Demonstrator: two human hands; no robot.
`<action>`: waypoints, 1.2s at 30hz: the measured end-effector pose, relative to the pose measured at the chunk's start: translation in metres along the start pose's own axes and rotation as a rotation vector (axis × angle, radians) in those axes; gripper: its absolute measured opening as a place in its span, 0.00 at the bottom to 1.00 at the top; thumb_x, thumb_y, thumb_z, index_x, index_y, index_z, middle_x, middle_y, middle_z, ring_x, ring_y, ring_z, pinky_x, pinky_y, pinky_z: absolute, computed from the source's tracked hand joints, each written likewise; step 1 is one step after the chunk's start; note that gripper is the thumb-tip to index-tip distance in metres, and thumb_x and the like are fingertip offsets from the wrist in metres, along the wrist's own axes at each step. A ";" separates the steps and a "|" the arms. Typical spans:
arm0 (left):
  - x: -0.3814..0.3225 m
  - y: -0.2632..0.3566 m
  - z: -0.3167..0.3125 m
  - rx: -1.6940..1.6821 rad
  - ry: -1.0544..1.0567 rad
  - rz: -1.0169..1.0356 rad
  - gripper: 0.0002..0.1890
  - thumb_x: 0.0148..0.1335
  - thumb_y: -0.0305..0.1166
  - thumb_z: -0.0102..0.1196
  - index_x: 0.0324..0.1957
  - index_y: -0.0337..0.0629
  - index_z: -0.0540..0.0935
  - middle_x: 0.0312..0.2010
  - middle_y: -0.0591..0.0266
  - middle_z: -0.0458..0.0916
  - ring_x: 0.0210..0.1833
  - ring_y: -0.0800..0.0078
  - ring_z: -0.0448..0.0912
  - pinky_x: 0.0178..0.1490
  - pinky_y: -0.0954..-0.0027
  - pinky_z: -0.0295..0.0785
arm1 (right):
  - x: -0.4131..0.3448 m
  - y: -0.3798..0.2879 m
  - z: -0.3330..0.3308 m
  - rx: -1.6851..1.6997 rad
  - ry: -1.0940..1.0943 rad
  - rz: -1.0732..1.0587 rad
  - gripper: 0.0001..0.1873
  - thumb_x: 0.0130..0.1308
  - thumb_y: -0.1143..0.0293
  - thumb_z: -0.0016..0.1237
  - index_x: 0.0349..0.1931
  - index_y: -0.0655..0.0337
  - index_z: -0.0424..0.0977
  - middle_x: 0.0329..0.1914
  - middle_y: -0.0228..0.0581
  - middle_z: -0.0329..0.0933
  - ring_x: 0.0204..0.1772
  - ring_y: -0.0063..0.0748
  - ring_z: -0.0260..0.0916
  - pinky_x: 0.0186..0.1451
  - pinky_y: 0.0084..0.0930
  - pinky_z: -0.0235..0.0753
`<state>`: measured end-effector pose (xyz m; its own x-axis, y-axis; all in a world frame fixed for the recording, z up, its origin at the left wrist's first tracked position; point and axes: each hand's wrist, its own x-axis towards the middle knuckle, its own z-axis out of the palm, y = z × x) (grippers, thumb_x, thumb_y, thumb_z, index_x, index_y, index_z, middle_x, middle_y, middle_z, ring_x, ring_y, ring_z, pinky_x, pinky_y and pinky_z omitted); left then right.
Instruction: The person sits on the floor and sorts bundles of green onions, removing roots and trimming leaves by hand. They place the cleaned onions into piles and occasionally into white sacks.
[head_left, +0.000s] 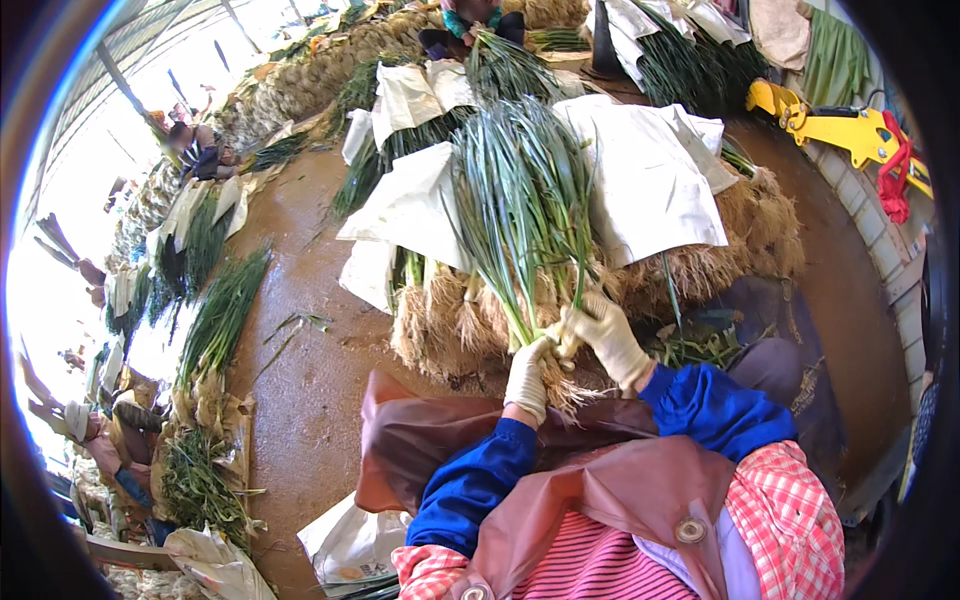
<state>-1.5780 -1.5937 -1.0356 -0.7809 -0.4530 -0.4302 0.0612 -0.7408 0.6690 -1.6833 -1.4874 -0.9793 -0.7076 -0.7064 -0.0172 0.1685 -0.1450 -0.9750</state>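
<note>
My left hand (529, 379), in a pale knit glove, is closed around the white stems of some green onions (525, 315) just above their roots. The fibrous tan roots (566, 386) hang out between my hands over the brown apron (442, 450). My right hand (604, 334), gloved alike, is bent against the stems beside my left; whether it grips a stem is unclear. Long green leaves (517, 187) spread away from me, over a pile of rooted onions (442, 322) partly covered by white sheets (645, 180).
Loose leaves (697, 345) lie by my right knee, and a white sack (352, 544) near my left side. Onion bundles (217, 315) stretch along the left. People sit at the top (472, 15) and left (199, 150). A yellow metal arm (862, 135) stands at upper right.
</note>
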 end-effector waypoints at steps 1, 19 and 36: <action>-0.001 0.001 0.007 -0.038 -0.079 0.020 0.12 0.66 0.34 0.52 0.43 0.35 0.80 0.31 0.61 0.82 0.31 0.71 0.81 0.32 0.70 0.78 | 0.004 -0.012 -0.001 0.099 0.007 -0.021 0.09 0.71 0.69 0.55 0.44 0.66 0.78 0.34 0.34 0.82 0.32 0.18 0.75 0.39 0.18 0.75; -0.005 0.003 0.007 0.019 -0.124 0.008 0.37 0.74 0.61 0.36 0.60 0.32 0.75 0.30 0.51 0.85 0.27 0.68 0.82 0.33 0.70 0.80 | 0.002 -0.036 -0.097 0.212 0.501 -0.230 0.20 0.73 0.53 0.50 0.38 0.63 0.79 0.28 0.33 0.80 0.28 0.22 0.72 0.36 0.22 0.75; -0.006 -0.007 0.006 0.043 -0.077 0.040 0.41 0.68 0.67 0.41 0.59 0.33 0.73 0.30 0.47 0.85 0.25 0.64 0.82 0.28 0.67 0.79 | 0.015 0.015 -0.033 -0.066 -0.007 0.250 0.19 0.68 0.53 0.55 0.45 0.61 0.77 0.39 0.35 0.82 0.42 0.20 0.75 0.47 0.25 0.75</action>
<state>-1.5772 -1.5829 -1.0340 -0.8241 -0.4408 -0.3556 0.0679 -0.7003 0.7106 -1.7138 -1.4775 -1.0010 -0.6449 -0.7194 -0.2580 0.2918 0.0802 -0.9531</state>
